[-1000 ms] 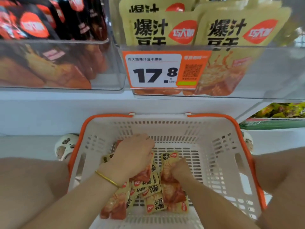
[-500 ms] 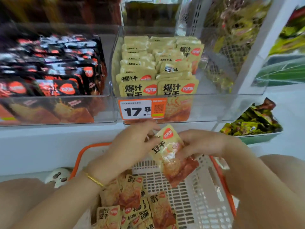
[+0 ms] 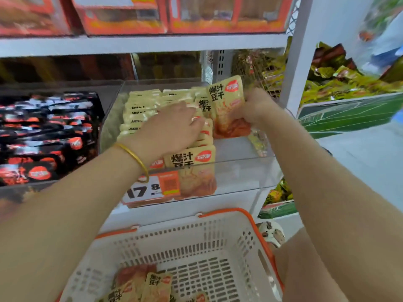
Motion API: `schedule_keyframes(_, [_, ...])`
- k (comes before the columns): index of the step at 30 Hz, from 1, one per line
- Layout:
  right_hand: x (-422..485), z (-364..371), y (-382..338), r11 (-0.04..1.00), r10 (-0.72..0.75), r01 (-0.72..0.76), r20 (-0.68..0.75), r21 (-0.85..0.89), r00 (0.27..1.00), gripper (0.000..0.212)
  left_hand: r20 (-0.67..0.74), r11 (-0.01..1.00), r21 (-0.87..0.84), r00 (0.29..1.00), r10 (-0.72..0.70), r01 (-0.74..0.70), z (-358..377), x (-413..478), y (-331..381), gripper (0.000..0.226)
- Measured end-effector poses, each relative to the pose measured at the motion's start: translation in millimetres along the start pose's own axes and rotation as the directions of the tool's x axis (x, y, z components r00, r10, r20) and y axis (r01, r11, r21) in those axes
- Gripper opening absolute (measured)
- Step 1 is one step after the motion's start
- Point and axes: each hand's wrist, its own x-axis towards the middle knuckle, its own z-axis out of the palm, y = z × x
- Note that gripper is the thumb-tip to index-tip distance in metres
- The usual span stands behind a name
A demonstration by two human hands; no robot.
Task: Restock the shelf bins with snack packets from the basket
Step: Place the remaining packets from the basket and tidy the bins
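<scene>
A clear shelf bin (image 3: 237, 171) holds rows of upright yellow snack packets (image 3: 189, 159). My right hand (image 3: 254, 107) grips one yellow packet (image 3: 226, 105) upright at the right end of the rows, inside the bin. My left hand (image 3: 174, 127) reaches into the bin and presses against the standing packets, its fingertips hidden among them. Below, the white basket with an orange rim (image 3: 229, 238) holds several more yellow packets (image 3: 144, 286) at its near left.
A bin of black and red packets (image 3: 43, 136) stands to the left. Red boxes (image 3: 122, 14) fill the shelf above. A white upright post (image 3: 301, 55) bounds the bin's right side, with green trays of wrapped snacks (image 3: 349, 110) beyond. An orange price tag (image 3: 152, 188) fronts the bin.
Both hands rose from the basket to the bin. The right hand carried one packet up and into the bin's right side; the left hand moved onto the stacked packets.
</scene>
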Motion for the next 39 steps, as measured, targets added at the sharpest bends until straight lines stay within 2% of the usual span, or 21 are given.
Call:
schedule_keyframes(2, [28,21,8,0.995,0.092,-0.095,0.063,0.038,0.994,0.053,0.106,0.998,0.041,0.993,-0.044,0.040,3,9,-6,0.056])
schedule_keyframes(4, [45,37,16,0.988,0.150,-0.152,0.079,0.013,0.986,0.055,0.175,0.995,0.074,0.982,-0.077,0.065,6,10,-12,0.061])
schedule_keyframes(5, [51,44,20,0.987,0.159,-0.157,0.072,-0.029,0.985,0.048,0.196,0.994,0.083,0.977,-0.089,0.074,8,9,-13,0.062])
schedule_keyframes(8, [59,58,24,0.986,0.164,-0.164,0.011,-0.002,0.986,0.015,0.198,0.993,0.079,0.975,-0.100,0.086,9,8,-16,0.064])
schedule_keyframes(10, [61,65,23,0.983,0.132,-0.139,-0.066,-0.121,0.989,0.016,0.191,0.994,0.077,0.977,-0.093,0.079,10,10,-16,0.064])
schedule_keyframes(13, [66,70,24,0.988,0.106,-0.119,-0.135,-0.096,0.985,0.022,0.188,0.993,0.083,0.978,-0.094,0.080,13,10,-18,0.064])
schedule_keyframes(15, [68,70,25,0.988,0.141,-0.146,-0.086,-0.047,0.986,0.008,0.175,0.994,0.083,0.981,-0.089,0.075,13,10,-18,0.063])
schedule_keyframes(16, [68,69,25,0.986,0.164,-0.164,-0.020,0.031,0.986,0.008,0.170,0.994,0.078,0.982,-0.084,0.071,14,10,-18,0.063])
schedule_keyframes(18, [67,65,23,0.965,0.201,-0.217,0.114,0.145,0.973,0.023,0.158,0.996,0.053,0.984,-0.079,0.071,14,11,-19,0.063])
schedule_keyframes(19, [66,63,23,0.966,0.203,-0.222,0.138,0.134,0.969,0.024,0.145,0.997,0.031,0.986,-0.079,0.075,14,11,-20,0.062])
schedule_keyframes(21, [63,59,20,0.971,0.193,-0.209,0.135,0.114,0.972,0.026,0.058,0.997,-0.040,0.997,-0.059,0.061,13,10,-23,0.056])
schedule_keyframes(23, [56,50,17,0.987,0.155,-0.158,0.076,0.035,0.985,0.030,-0.130,0.993,-0.118,0.991,-0.016,0.000,9,2,-22,0.045])
schedule_keyframes(25, [33,36,10,0.997,0.058,-0.061,-0.057,-0.039,0.997,0.031,-0.346,0.983,-0.162,0.938,0.029,-0.090,5,-20,-17,0.038])
schedule_keyframes(27, [-18,20,1,0.993,-0.072,0.088,-0.179,0.081,0.981,0.033,-0.522,0.955,-0.204,0.849,0.080,-0.215,2,-57,-9,0.033])
schedule_keyframes(28, [-54,11,-4,0.967,-0.135,0.171,-0.187,0.189,0.973,0.032,-0.568,0.937,-0.216,0.816,0.108,-0.274,6,-78,-7,0.030])
schedule_keyframes(30, [-120,4,-7,0.897,-0.231,0.228,-0.037,0.378,0.972,0.027,-0.574,0.918,-0.208,0.802,0.166,-0.338,26,-116,-9,0.026])
schedule_keyframes(32, [-159,22,0,0.920,-0.237,0.133,0.253,0.368,0.938,0.018,-0.437,0.931,-0.181,0.874,0.213,-0.317,59,-146,-19,0.026])
schedule_keyframes(33, [-167,41,7,0.952,-0.197,0.071,0.419,0.298,0.886,0.013,-0.338,0.944,-0.165,0.915,0.220,-0.287,78,-157,-27,0.026])
schedule_keyframes(35, [-167,91,24,0.999,-0.027,-0.011,0.680,0.052,0.733,0.008,-0.112,0.970,-0.118,0.973,0.201,-0.214,121,-169,-49,0.026])
schedule_keyframes(37, [-158,153,53,0.984,0.101,0.055,0.777,-0.172,0.622,0.015,0.103,0.992,-0.076,0.988,0.112,-0.104,157,-175,-70,0.023])
schedule_keyframes(39, [-155,209,88,0.938,0.137,0.186,0.804,-0.293,0.578,0.020,0.196,0.999,-0.051,0.980,0.015,-0.006,177,-179,-85,0.021])
